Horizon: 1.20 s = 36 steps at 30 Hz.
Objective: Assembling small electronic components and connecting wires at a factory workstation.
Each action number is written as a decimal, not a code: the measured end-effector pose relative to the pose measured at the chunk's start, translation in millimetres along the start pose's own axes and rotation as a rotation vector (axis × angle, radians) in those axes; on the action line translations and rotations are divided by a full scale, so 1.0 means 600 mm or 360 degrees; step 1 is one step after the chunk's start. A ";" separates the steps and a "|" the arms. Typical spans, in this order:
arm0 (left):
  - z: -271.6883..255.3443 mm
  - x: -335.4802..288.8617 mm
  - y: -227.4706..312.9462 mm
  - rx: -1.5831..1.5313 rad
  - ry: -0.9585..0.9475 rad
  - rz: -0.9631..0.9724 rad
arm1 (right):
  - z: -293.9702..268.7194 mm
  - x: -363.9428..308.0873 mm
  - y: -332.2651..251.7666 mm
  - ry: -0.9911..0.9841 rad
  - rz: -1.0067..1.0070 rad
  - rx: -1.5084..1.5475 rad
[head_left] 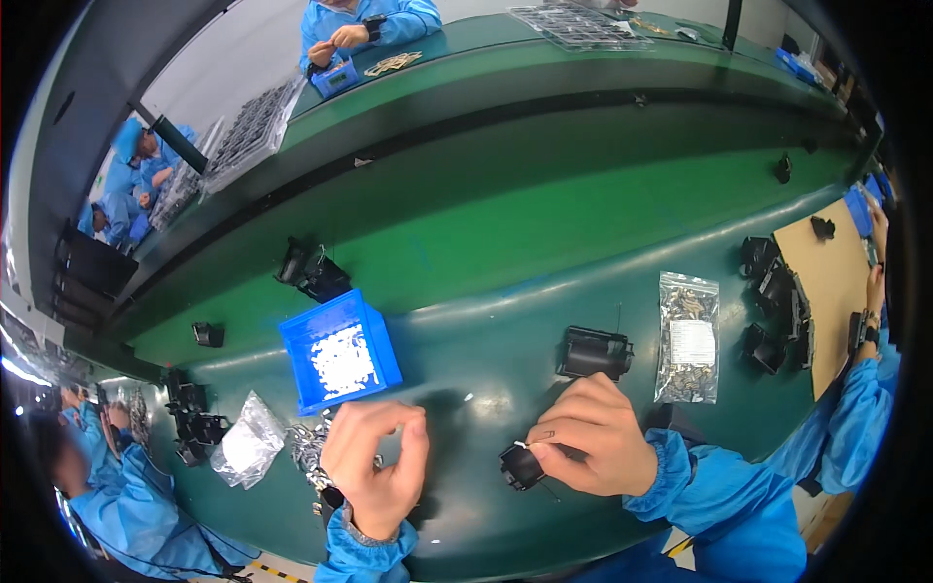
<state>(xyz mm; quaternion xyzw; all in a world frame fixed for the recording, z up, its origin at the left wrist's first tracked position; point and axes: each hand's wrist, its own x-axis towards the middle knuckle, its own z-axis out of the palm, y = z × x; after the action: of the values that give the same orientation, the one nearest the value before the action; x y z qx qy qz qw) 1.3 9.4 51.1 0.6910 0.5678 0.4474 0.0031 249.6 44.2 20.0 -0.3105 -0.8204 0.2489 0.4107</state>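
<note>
My left hand (374,466) is closed above the table, its thumb and index fingertips curled together in a loop. Whether something small is between them I cannot make out. My right hand (598,442) pinches a small white piece (523,445) between thumb and index finger, with a thin metal bit showing by the fingertips. Just below those fingertips is a black plastic housing (522,468), partly hidden by the hand. Beyond my right hand lies another black housing (595,352). Loose metal parts (309,452) are heaped beside my left hand.
A blue bin (384,355) holds many small white pieces. Right of centre lies a clear bag of metal parts (688,340). A crumpled plastic bag (249,442) and black housings (194,418) are at left; more housings (777,291) sit by a cardboard sheet (831,277). Co-workers sit around.
</note>
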 end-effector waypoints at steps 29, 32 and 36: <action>-0.059 0.022 -0.074 0.0690 0.0129 -0.0134 | 0.004 -0.001 -0.009 -0.0053 -0.0027 -0.0022; -0.039 0.022 -0.043 0.0692 0.0130 0.0001 | -0.002 -0.001 -0.009 -0.0121 -0.0015 -0.0055; -0.004 0.001 0.016 -0.0133 -0.0195 0.0263 | -0.007 0.002 -0.011 -0.0261 -0.0096 -0.0122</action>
<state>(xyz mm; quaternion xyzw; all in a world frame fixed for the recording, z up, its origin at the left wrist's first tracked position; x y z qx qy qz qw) 7.2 5.3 58.0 0.7608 0.4884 0.4263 0.0295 250.6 41.1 27.2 -0.2796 -0.8692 0.2294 0.3373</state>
